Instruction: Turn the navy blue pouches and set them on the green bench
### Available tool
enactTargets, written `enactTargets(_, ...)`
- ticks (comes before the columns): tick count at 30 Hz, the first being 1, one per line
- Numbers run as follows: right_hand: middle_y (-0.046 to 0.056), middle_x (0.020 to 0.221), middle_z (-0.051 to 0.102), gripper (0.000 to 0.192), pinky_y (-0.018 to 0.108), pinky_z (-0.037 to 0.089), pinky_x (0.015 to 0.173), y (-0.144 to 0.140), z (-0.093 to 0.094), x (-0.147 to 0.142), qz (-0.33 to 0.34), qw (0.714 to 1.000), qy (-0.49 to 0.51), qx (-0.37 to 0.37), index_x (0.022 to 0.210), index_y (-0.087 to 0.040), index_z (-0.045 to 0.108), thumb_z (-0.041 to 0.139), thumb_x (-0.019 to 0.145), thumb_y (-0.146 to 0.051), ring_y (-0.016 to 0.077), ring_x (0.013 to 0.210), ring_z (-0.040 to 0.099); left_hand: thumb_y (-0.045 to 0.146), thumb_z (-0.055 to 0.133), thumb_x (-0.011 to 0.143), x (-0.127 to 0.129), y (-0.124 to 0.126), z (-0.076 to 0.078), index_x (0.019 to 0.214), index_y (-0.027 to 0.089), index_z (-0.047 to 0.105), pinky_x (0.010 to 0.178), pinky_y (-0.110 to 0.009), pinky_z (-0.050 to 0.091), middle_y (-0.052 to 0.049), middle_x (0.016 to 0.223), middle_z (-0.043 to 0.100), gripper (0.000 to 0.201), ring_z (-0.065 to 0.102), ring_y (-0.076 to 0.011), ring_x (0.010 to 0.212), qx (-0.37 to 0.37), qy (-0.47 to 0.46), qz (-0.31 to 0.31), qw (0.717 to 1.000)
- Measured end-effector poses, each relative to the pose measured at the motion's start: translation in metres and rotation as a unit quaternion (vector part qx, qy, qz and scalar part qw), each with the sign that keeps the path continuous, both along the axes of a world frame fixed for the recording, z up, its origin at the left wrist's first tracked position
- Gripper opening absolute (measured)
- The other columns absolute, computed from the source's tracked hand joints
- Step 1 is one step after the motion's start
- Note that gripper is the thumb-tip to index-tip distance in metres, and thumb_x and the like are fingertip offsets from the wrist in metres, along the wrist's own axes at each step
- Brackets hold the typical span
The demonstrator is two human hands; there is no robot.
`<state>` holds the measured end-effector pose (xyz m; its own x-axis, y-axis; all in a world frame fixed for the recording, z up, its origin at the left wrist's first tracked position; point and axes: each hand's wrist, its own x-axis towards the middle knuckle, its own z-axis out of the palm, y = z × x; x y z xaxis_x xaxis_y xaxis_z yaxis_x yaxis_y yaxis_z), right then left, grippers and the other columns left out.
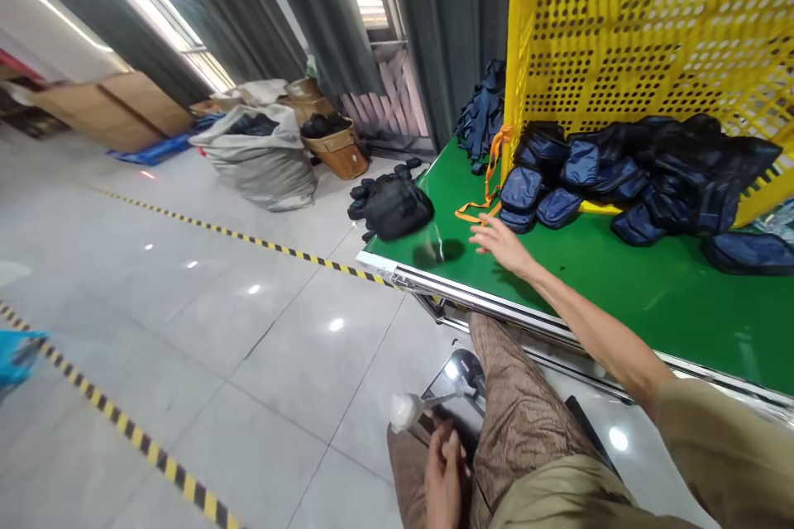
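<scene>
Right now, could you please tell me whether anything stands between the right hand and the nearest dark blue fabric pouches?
Nothing visible stands between the right hand and the nearest dark blue fabric pouches on the green tabletop; a thin orange strap lies nearby, to their left.

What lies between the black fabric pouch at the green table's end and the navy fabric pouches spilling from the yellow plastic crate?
In the head view, an orange strap lies there on the green tabletop, near the right hand.

1 rounded black pouch, blurred, appears airborne by the end of the green tabletop.
</scene>
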<state>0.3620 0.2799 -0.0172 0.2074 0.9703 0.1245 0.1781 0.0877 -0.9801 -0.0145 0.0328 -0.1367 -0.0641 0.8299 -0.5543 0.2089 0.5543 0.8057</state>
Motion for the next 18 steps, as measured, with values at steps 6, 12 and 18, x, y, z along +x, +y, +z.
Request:
enactTargets(6,0.022,0.153,0.072,0.049,0.047,0.051,0.124,0.034,-0.038,0.088,-0.154,0.931,-0.276,-0.182,0.151,-0.012,0.07,0.06,0.104,-0.016,0.0323,0.137,0.071,0.097,0.083,0.064,0.014,-0.033,-0.036,0.115,0.021,0.071,0.047,-0.023,0.037,0.004,0.061,0.062,0.093,0.05,-0.0117,0.041,0.01,-0.06,0.106,0.992)
enactTargets(12,0.025,0.159,0.066,0.051,0.046,0.042,0.126,0.042,-0.06,0.127,-0.154,0.866,-0.419,-0.226,0.155,-0.007,0.068,0.056,0.105,-0.01,0.0343,0.149,0.055,0.097,0.086,0.059,0.033,-0.029,-0.037,0.105,0.021,0.075,0.043,-0.02,0.033,0.003,0.056,0.061,0.089,0.047,-0.0101,0.037,-0.004,-0.076,0.101,0.992)
enactTargets(18,0.018,0.134,0.082,0.032,0.038,0.052,0.108,0.012,-0.068,0.109,-0.076,0.838,-0.495,-0.217,0.13,-0.017,0.085,0.059,0.112,-0.02,0.0309,0.132,0.066,0.096,0.083,0.068,0.048,-0.026,-0.02,0.101,0.021,0.079,0.047,-0.02,0.038,0.002,0.061,0.061,0.082,0.047,-0.0087,0.042,-0.009,-0.096,0.039,0.995)
